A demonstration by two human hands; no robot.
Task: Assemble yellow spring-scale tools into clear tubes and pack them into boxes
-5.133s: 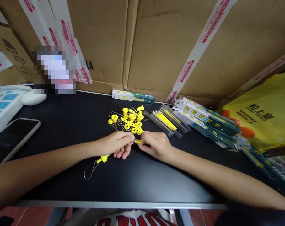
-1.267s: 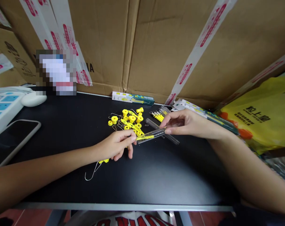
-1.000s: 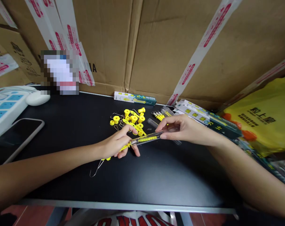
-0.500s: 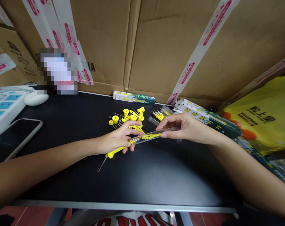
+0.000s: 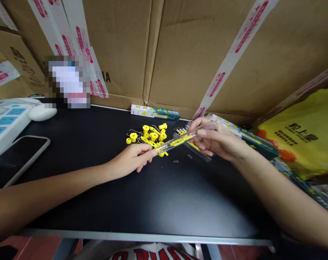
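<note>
Between my hands a clear spring scale tube with a yellow insert inside slants up to the right. My left hand is closed, thumb and fingers pinching its lower left end. My right hand grips the upper right end between thumb and fingers. Behind the tube lies a pile of yellow plastic caps, yellow strips and wire hooks. Below my right fingers more clear tubes with yellow inserts lie on the table, partly hidden. Two small springs rest on the black tabletop near the tube.
A spring scale box lies at the back edge, with more boxes at right beside a yellow bag. At left are a phone, a power strip and a white mouse. Large cardboard cartons stand behind.
The yellow rod with the hook that stuck out below my left hand no longer shows. My right hand moved up and right with the tube; my left fingers closed on its end. Two springs are now visible.
</note>
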